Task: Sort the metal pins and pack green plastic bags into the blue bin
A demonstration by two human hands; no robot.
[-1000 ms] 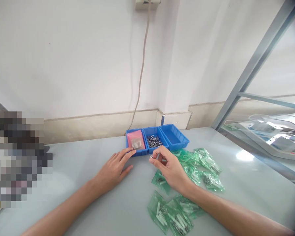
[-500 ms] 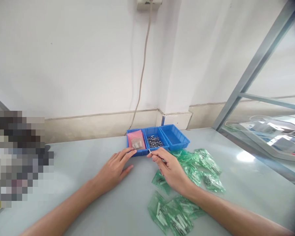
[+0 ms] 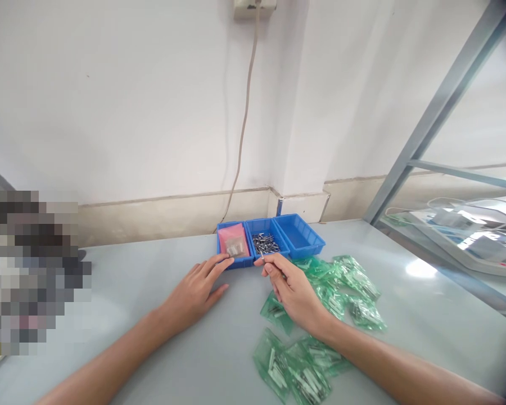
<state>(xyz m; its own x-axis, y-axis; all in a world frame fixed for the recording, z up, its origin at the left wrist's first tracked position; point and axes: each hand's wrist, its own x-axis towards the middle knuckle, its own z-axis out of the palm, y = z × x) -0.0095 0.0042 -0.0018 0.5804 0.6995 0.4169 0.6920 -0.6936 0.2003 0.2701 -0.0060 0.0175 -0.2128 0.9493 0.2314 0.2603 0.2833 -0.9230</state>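
My left hand lies flat on the table with its fingers stretched out, fingertips touching the front edge of the left blue bin, which holds a pink bag. My right hand is pinched on a small metal pin at the front rim of the middle blue bin, which holds several small metal pins. The right blue bin looks empty.
Several green plastic bags of small parts lie scattered on the grey table right of and under my right arm. A cable runs down the wall behind the bins. A metal shelf frame stands at the right.
My right hand has shifted slightly forward to the middle bin's front rim, turning the small pin in its fingertips. My left hand has stayed put.
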